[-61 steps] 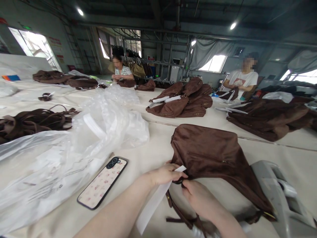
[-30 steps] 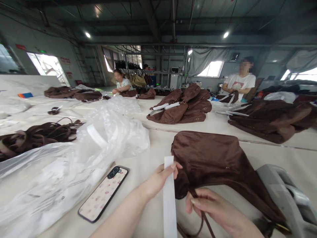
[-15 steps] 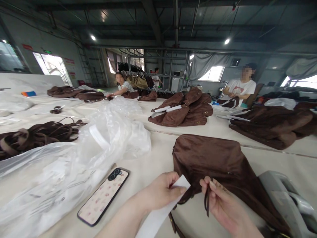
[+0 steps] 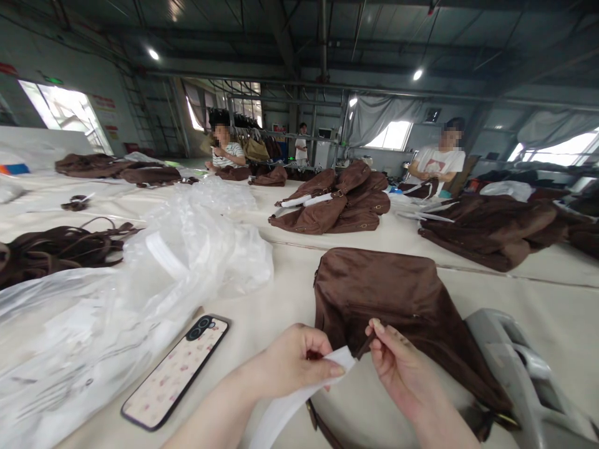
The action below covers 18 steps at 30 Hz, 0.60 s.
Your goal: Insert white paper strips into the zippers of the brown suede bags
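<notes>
A long white strip [image 4: 286, 408] is pinched between the thumb and fingers of my left hand [image 4: 299, 362], its short end pointing right. My right hand [image 4: 397, 368] pinches a thin brown strap [image 4: 364, 347] close to that end; whether strap and strip touch is hard to tell. Behind both hands a brown bag [image 4: 379, 280] lies on the pale table [image 4: 253, 318]. A brown strap with a metal part [image 4: 321, 424] lies below the hands.
A phone in a patterned case [image 4: 175, 374] lies left of my hands, beside clear plastic bags [image 4: 201, 249]. A grey tape dispenser [image 4: 519, 368] is at the right. Brown bags [image 4: 337, 202] are piled farther back. Two people [image 4: 437, 159] are across the table.
The view has shifted, so things sit farther left. My right hand has brought the brown strap up to the white strip's end. The person at back left has straightened up.
</notes>
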### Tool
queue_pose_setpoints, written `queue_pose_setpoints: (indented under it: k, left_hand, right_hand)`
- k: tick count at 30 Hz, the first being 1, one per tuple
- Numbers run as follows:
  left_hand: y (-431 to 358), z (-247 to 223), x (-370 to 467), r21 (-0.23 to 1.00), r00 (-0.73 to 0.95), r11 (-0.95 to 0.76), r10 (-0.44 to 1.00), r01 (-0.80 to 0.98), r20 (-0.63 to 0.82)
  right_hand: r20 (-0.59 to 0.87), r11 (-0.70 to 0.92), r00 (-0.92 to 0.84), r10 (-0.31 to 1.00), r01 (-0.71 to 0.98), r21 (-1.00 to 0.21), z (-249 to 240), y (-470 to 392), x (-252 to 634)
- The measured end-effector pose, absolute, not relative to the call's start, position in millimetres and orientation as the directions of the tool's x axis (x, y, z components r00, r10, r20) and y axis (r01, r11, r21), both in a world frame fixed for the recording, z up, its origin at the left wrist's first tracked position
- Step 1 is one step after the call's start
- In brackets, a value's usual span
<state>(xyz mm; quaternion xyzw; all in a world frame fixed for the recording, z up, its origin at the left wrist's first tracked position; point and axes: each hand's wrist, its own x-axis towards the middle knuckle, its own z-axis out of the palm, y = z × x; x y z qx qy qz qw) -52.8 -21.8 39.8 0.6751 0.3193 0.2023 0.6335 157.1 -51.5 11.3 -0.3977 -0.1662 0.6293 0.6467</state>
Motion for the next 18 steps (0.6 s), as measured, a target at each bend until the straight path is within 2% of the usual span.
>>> queue_pose_setpoints:
  k: [10,18]
  left_hand:
    - [-24.9,41.1,-49.4,0.975,0.691,-0.014,0.707,0.221,-0.147]
    - [-20.8,39.1,-51.7,0.924,0.580,0.078,0.758,0.373,-0.298]
  right_hand:
    - [-0.258,-0.096,0.165,0.952,-0.637,-0.765,13.4,-52.7,152.4]
    - [-0.175,-0.037,0.165,0.971,-0.617,-0.786,8.5,-53.0,152.0]
